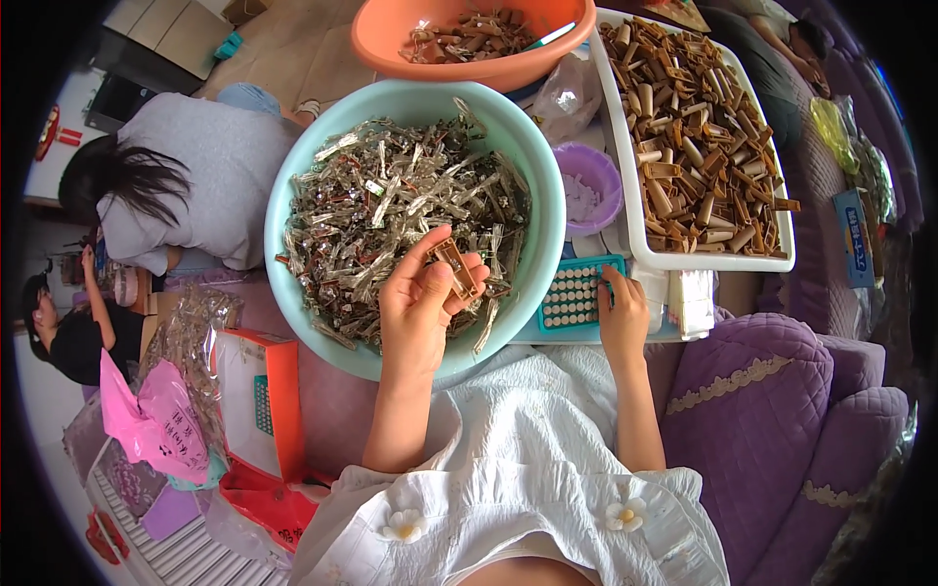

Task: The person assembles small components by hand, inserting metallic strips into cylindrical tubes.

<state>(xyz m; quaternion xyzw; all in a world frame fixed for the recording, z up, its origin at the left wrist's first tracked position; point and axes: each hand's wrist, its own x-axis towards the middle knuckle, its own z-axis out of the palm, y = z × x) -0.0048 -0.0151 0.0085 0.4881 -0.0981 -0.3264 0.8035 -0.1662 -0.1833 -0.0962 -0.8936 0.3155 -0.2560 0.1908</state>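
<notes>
While the brown shell [455, 271] is up over the lower right part of the green basin [276, 230], its hollow side faces the wearer. Left hand [415, 298] has it: thumb on the near side, fingers round the rest, a light pinch. Right hand [625, 308] is down at the right end of the teal tray [549, 328], fingertips at the rows of white discs [570, 303]; can't tell if its grip has caught one.

Doing it well, my read: pinch the shell by its outer walls, hollow clear of the thumb. Looks thin, so don't squeeze hard. Right side: go for one disc only, touch lightly, don't drag; the discs sit close together and a sideways push could upset neighbours or slide the tray. Hold the shell level and near the tray; a drop over the basin would be hard to find among the shiny wrapped strips [371, 234].

Further out: purple bowl [614, 171] of small pale bits behind the tray, white bin [713, 260] heaped with brown pieces [694, 146] to the right, orange tub [469, 70] with more at the far side. Left edge: orange-red box [286, 415], pink bag [161, 420], bent person in grey [215, 176].
</notes>
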